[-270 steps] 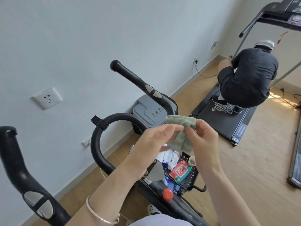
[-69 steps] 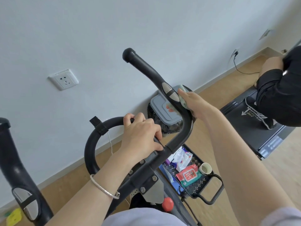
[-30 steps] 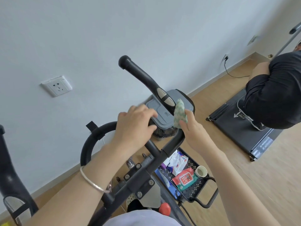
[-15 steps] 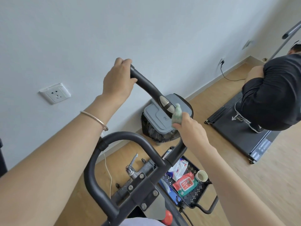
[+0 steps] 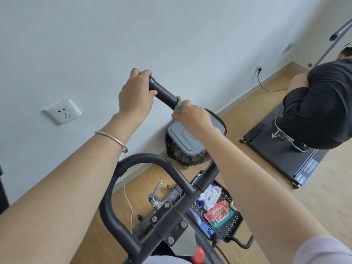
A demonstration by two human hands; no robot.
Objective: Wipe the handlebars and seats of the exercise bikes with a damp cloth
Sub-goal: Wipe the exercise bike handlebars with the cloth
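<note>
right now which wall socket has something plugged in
The far socket low on the wall, beside the treadmill: a black cable hangs from it. The near white socket shows empty holes.

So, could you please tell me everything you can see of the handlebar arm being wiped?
The handlebar arm is a black, matte tube, rubbery-looking, slanting up toward the wall. The left hand grips its top end; just below, the right hand holds a pale green cloth around it. The stretch beneath that hand and forearm is hidden; lower down it meets the looped centre bar.
</note>
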